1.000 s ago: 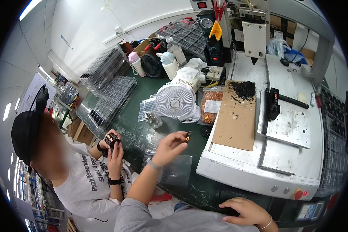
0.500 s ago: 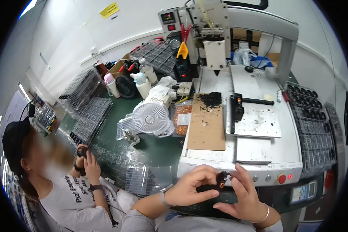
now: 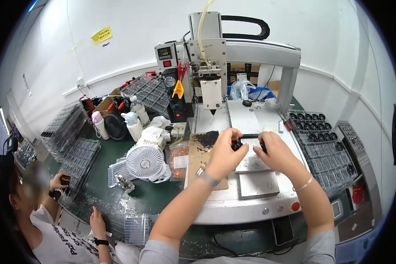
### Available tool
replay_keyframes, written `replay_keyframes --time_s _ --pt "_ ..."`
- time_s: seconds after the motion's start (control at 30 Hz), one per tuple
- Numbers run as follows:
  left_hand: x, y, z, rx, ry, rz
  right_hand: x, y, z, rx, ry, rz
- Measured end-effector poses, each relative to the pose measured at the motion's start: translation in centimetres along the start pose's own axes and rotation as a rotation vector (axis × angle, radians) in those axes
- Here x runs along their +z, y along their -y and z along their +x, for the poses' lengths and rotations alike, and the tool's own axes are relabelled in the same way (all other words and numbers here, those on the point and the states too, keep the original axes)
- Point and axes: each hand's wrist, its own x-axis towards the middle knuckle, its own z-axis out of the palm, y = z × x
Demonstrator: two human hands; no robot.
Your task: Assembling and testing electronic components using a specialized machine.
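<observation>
Both of my hands reach over the white bed of a benchtop machine (image 3: 212, 92), either side of a black bar (image 3: 251, 136) on its metal plate (image 3: 251, 166). My left hand (image 3: 224, 156) is closed, thumb and fingers around a small black part (image 3: 237, 144). My right hand (image 3: 278, 154) is closed too, its thumb and fingertips at a dark piece (image 3: 263, 147) near the bar's right side; the fingers hide most of it. Left of my left hand lies a brown board (image 3: 196, 163) bearing a heap of black scraps (image 3: 206, 139).
Clear trays of round black parts (image 3: 314, 132) stand at right. A red button (image 3: 294, 206) sits on the machine's front. At left are a white fan (image 3: 145, 162), bottles (image 3: 134, 125) and stacked plastic trays (image 3: 79, 163). A co-worker's hand (image 3: 59, 181) holds a dark part.
My hands have moved from in front of the machine forward onto its bed, over the plate. The view has shifted right. The co-worker's two hands have come apart.
</observation>
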Motion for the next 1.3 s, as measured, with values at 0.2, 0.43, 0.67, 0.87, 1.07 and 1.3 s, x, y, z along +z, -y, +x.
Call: replay_keyframes --time_s 0.2,0.43,0.67,0.87,1.07,1.3 --pt "0.3 5.5 1.8 0.144 -0.056 0.391 3.8 -4.2 0.3 -0.083 0.060 -0.238" --pt "-0.9 5.1 0.1 0.280 0.149 0.731 -1.5 6.6 -12.3 -0.204 0.359 -0.039" --pt "-0.5 5.1 1.0 0.263 -0.045 0.759 3.6 7.6 -20.9 -0.054 0.127 -0.308" --pt "-2.3 7.6 0.6 -0.008 -0.163 0.955 10.6 5.1 -24.1 0.068 -0.240 -0.382" --pt "-2.0 7.8 0.5 -0.279 -0.060 1.043 13.5 5.1 -24.3 0.138 -0.307 -0.325" --pt "-3.8 7.2 0.7 -0.331 -0.046 0.974 13.5 5.6 -24.1 0.141 -0.301 -0.318"
